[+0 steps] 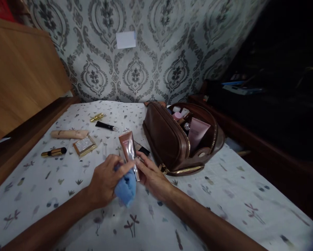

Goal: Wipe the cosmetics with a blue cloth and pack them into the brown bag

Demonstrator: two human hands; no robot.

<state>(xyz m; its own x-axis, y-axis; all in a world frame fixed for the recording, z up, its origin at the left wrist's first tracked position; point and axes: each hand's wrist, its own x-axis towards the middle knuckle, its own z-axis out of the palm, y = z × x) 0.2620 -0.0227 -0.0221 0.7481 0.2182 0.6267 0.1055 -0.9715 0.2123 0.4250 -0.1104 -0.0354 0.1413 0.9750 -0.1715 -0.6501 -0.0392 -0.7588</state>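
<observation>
A shiny rose-brown cosmetic tube [127, 146] with a silvery cap stands tilted between my hands, its cap end down. My right hand [151, 174] is closed around the lower part of the tube from the right. In my left hand [106, 179] a bunched blue cloth [126, 188] is gripped, and the index finger reaches against the tube near its cap. Just behind my right fingers lies a small item with a black cap [144, 150], partly hidden by the tube. To the right stands an unzipped brown leather cosmetic bag [164, 139], holding a pink tube [197, 132] and several small items.
On the patterned white sheet at left lie a gold tube [96, 117], a black tube [106, 126], a beige tube [69, 134], a glittery compact [85, 145] and a black-and-gold stick [53, 152]. A wooden panel [25, 76] borders the left; patterned wallpaper [135, 69] rises behind.
</observation>
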